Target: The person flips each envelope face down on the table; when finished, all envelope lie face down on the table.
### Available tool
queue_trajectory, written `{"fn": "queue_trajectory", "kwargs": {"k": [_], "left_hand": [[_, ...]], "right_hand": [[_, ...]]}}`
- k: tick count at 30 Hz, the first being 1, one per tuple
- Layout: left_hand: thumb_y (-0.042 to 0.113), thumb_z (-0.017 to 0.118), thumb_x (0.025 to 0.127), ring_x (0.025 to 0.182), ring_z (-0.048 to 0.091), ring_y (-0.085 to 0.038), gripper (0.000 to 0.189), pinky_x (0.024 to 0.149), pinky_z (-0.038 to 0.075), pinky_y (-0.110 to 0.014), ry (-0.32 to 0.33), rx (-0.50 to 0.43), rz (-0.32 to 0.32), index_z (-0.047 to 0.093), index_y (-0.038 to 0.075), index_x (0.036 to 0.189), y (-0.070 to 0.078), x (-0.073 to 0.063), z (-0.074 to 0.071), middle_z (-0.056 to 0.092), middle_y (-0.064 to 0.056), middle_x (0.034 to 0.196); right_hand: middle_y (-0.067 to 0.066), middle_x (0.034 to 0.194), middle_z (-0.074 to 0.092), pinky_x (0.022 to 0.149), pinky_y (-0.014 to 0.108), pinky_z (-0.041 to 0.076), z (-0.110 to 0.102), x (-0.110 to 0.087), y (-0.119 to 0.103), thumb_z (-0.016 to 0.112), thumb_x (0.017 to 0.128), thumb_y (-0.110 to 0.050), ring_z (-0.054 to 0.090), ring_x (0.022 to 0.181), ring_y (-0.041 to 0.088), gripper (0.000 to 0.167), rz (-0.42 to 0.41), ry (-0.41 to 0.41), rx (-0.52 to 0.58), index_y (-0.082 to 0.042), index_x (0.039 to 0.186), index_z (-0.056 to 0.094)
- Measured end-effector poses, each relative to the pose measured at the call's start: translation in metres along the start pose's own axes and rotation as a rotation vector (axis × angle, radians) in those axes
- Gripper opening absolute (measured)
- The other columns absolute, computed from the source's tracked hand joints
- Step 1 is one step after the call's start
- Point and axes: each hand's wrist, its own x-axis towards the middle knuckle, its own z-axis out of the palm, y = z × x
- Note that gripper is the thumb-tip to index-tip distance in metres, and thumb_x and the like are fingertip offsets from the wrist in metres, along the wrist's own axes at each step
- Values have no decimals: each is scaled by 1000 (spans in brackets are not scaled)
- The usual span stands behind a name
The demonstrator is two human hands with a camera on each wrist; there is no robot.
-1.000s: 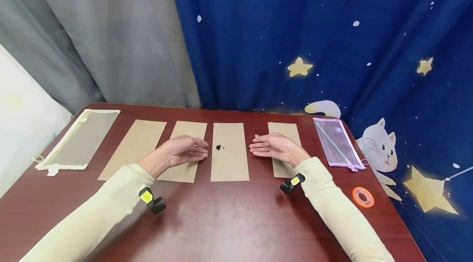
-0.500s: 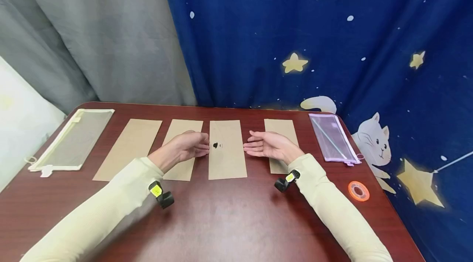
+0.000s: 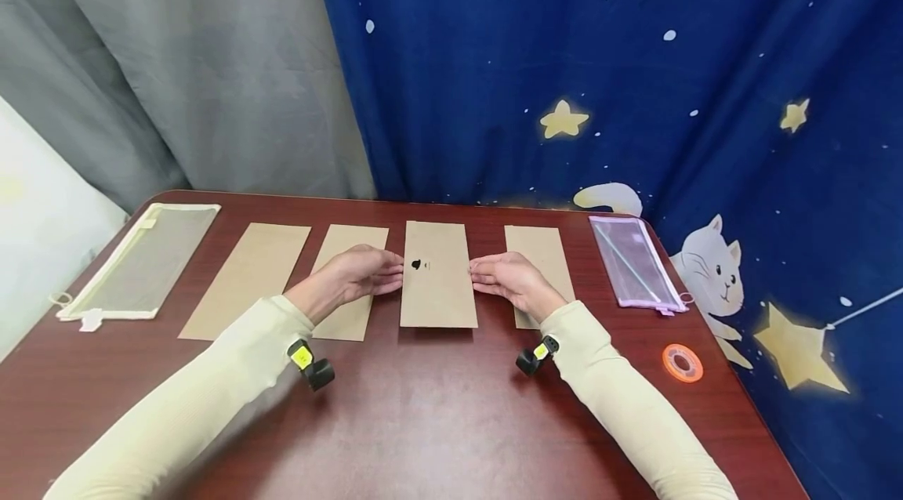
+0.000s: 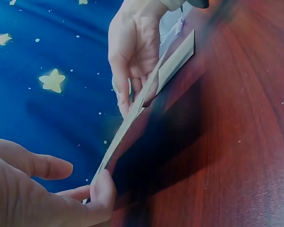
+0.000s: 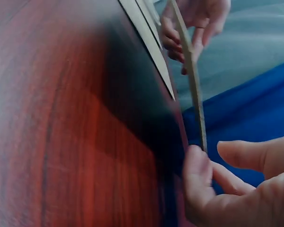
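Note:
A flat brown kraft-paper rectangle (image 3: 439,292) with a small black hat print is between my hands, raised off the table with its shadow beneath. Its edge looks layered in the left wrist view; bag or booklet, I cannot tell. My left hand (image 3: 361,271) holds the left side edge, and my right hand (image 3: 516,280) holds the right one. In the left wrist view, the left fingertips (image 4: 103,189) curl under the rectangle, the thumb on its other side. Likewise, the right fingers (image 5: 199,172) lie below the edge in the right wrist view, the thumb a little apart above.
Similar brown rectangles lie on the table, two at left (image 3: 247,280) and one at right (image 3: 542,261). A cream mesh zip pouch (image 3: 151,265) lies far left. At right are a purple pouch (image 3: 638,261) and an orange tape roll (image 3: 682,363). Curtains (image 3: 451,92) hang behind.
Both hands have closed in on the middle rectangle from its two sides and taken hold of its edges. It has risen from the table, its near edge showing a shadow underneath.

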Motion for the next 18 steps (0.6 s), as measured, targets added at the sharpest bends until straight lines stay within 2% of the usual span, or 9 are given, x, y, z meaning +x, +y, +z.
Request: {"fn": "queue_trajectory", "kwargs": {"k": [4, 8, 11, 14, 18], "left_hand": [[5, 42, 105, 91, 58, -12, 45, 92, 57, -22, 1, -9, 29, 39, -12, 146, 5, 1, 0, 52, -9, 109], [7, 40, 106, 89, 60, -10, 45, 86, 58, -20, 3, -18, 56, 39, -11, 148, 9, 2, 1, 53, -10, 113], [6, 42, 106, 85, 64, -8, 44, 82, 59, -19, 14, -35, 86, 41, -10, 148, 13, 2, 2, 58, -8, 109], [3, 48, 104, 76, 69, -6, 43, 77, 61, -19, 29, -65, 138, 44, -13, 144, 16, 2, 1, 66, -5, 95], [-3, 57, 98, 66, 71, -6, 39, 70, 62, -20, 57, -32, 200, 52, -17, 135, 16, 1, 1, 71, -1, 77]], "right_hand": [[13, 110, 70, 97, 33, 59, 5, -1, 4, 60, 96, 6, 66, 87, 7, 32, -90, 115, 31, 12, 127, 61], [5, 101, 71, 83, 22, 61, 7, -2, 3, 65, 93, 5, 67, 86, 4, 34, -158, 167, 83, 10, 127, 63], [2, 99, 71, 78, 18, 60, 5, -5, -1, 64, 93, 7, 67, 86, 3, 36, -185, 158, 109, 11, 129, 61], [0, 97, 72, 78, 17, 60, 0, -9, -6, 63, 93, 7, 67, 86, 2, 38, -194, 128, 98, 11, 131, 60], [0, 98, 73, 82, 20, 60, -3, -11, -8, 64, 94, 4, 68, 86, 3, 39, -186, 84, 37, 10, 132, 60]]}}
